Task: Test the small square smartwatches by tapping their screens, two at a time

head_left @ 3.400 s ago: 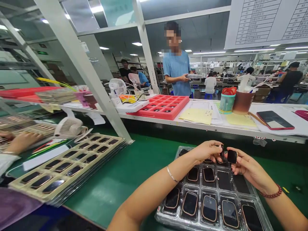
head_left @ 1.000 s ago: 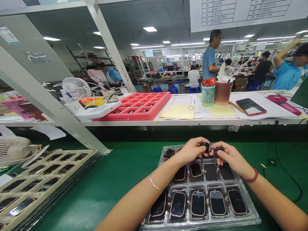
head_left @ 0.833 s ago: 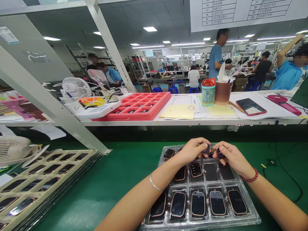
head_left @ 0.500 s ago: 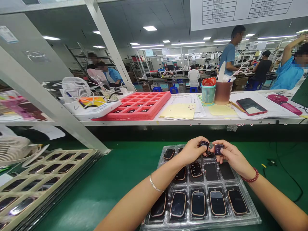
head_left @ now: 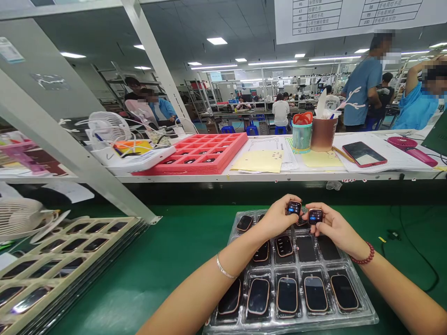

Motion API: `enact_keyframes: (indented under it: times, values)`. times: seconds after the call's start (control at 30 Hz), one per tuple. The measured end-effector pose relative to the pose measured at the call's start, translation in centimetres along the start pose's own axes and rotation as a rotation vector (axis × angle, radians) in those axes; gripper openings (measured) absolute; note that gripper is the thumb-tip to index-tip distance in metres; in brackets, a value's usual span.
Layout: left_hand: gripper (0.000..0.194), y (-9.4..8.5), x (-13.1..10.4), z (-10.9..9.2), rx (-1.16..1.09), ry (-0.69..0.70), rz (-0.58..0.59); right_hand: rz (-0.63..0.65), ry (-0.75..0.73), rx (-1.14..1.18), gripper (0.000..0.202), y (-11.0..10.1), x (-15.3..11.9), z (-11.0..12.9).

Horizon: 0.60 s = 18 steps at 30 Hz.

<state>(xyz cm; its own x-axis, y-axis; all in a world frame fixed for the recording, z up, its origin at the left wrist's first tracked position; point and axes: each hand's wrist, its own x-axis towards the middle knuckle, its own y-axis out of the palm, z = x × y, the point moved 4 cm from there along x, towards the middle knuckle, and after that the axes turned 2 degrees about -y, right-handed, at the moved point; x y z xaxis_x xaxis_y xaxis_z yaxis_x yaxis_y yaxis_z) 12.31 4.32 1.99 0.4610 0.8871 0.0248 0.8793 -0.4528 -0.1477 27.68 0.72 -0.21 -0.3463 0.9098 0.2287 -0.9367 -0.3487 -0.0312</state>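
My left hand [head_left: 278, 217] grips a smartwatch body [head_left: 294, 208] with a lit screen, above the back row of a clear plastic tray [head_left: 366, 311]. Just to its right, my right hand [head_left: 334, 227] holds another watch body [head_left: 315, 216], whose screen is also lit. Both screens show small icons, one of them blue. Several dark-screened watches with gold rims, such as the one at the front right [head_left: 344, 291], lie in the tray's pockets. Two pockets in the middle row, one of them here [head_left: 306, 248], hold no watch.
A stack of beige trays [head_left: 132, 222] with watches stands at the left. Behind, a shelf [head_left: 209, 178] carries a red foam tray [head_left: 223, 160], cups [head_left: 324, 135] and a phone [head_left: 365, 154]. A cable lies at the right; people are in the background.
Both held watches' screens have changed to show a blue icon. My right thumb has moved down off its screen. A person in the background has moved right.
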Motion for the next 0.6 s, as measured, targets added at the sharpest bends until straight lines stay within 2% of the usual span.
enact_keyframes:
  times: [0.07, 0.13, 0.27, 0.37, 0.5, 0.6]
  values:
    - [0.035, 0.06, 0.00, 0.04, -0.013, -0.016, 0.014, -0.007, 0.011, 0.021, 0.031, -0.09, -0.02, -0.16]
    - [0.022, 0.11, 0.01, 0.17, -0.010, -0.054, 0.030, -0.017, 0.030, 0.072, 0.027, -0.20, -0.02, -0.33]
    - [0.030, 0.02, -0.04, 0.17, 0.005, -0.091, 0.008, -0.046, 0.035, 0.110, 0.031, -0.27, 0.00, -0.29]
    - [0.047, 0.12, -0.10, 0.00, 0.027, -0.078, 0.014, -0.062, 0.038, 0.050, 0.037, -0.23, 0.00, -0.20]
    - [0.027, 0.31, -0.12, -0.14, 0.026, -0.073, 0.048, -0.050, 0.036, 0.095, 0.025, -0.30, -0.05, -0.36]
    - [0.028, 0.21, -0.15, -0.26, 0.007, -0.061, 0.034, -0.060, 0.024, 0.126, 0.031, -0.46, -0.03, -0.47]
